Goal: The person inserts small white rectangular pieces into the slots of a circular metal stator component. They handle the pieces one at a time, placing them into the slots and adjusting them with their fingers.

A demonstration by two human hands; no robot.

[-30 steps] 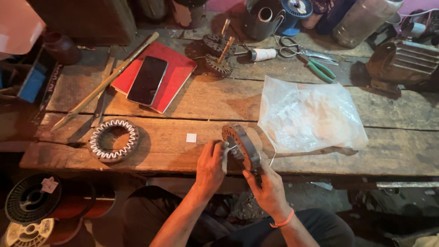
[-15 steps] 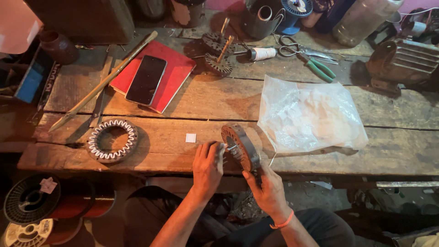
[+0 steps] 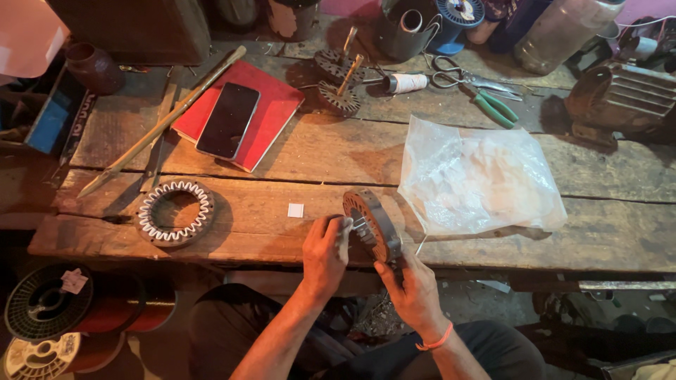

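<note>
The right hand grips the lower rim of a metal ring with slots cut around its inside, holding it upright on edge at the near edge of the wooden worktop. The left hand is closed around a small white strip and presses it against the inner side of that ring. A small white square lies on the boards just left of the hands. Further left along the near edge, a second ring lies flat, its slots lined in white. A clear plastic bag of white pieces lies just to the right of the held ring. Toward the far left corner a dark phone lies on a red notebook. Green-handled pliers lie near the far edge.
</note>
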